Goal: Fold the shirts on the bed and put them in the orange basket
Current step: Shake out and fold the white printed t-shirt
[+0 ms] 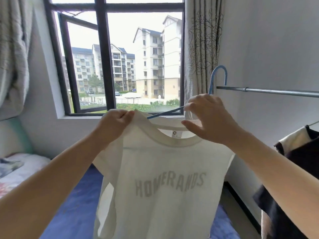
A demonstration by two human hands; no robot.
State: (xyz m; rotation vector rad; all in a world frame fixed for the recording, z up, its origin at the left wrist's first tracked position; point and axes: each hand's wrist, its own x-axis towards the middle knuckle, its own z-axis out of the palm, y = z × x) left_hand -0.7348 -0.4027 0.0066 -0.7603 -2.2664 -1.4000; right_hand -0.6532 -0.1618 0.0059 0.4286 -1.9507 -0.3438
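While the left hand (114,124) pinches the soft white shirt (164,183), the right hand (209,120) grips its thin blue hanger (218,78) — hook curved

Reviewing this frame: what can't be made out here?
- Head view: white shirt hem is cut off by the bottom edge.
- Blue hanger right arm is hidden behind the right hand.
- Collar label text is too small.
- Dark garment is cropped by the right edge.
- No orange basket is in view.

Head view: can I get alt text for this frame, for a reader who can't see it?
A person holds up a white T-shirt on a blue hanger before a window: the left hand pinches its shoulder, and the right hand is at the collar and hanger. A metal rail and a dark garment are at right.
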